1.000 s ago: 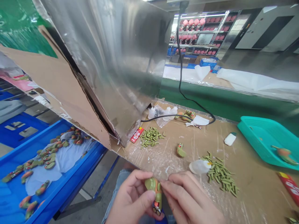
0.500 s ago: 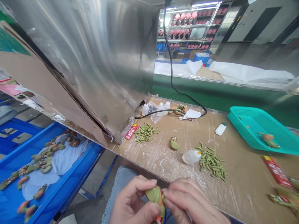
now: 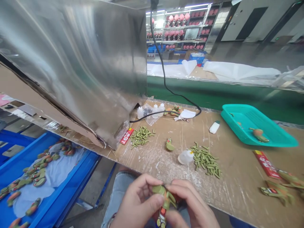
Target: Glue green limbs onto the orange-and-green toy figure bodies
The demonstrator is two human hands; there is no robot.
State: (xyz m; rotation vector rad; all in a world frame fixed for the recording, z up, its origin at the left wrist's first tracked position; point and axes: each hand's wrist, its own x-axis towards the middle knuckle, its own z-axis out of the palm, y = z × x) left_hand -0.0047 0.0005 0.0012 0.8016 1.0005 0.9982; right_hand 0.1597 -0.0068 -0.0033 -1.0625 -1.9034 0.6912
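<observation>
A small painted figurine (image 3: 161,210), green and orange with big yellow eyes and a red mouth, is head down between my hands over my lap. My left hand (image 3: 140,202) is closed round its side, thumb pressed on the body. My right hand (image 3: 191,201) pinches a slender green limb piece (image 3: 172,199) against the figurine's other side; the exact contact is partly hidden by the fingers. On the bench ahead are a pile of small green pieces (image 3: 206,161), a translucent squeeze bottle (image 3: 185,157) lying on its side and another figurine (image 3: 169,144).
A blue tray (image 3: 78,177) of figurines is at left, beside a large metal panel (image 3: 95,63). Along the bench are a second green pile (image 3: 142,136), small bottles (image 3: 155,111), a black cable (image 3: 163,72), a turquoise tray (image 3: 239,133), a red packet (image 3: 267,164) and more figurines (image 3: 276,191).
The view has shifted right. The figurine has turned in my hands so its eyes and mouth show, and a green limb piece is now visible by my right fingers.
</observation>
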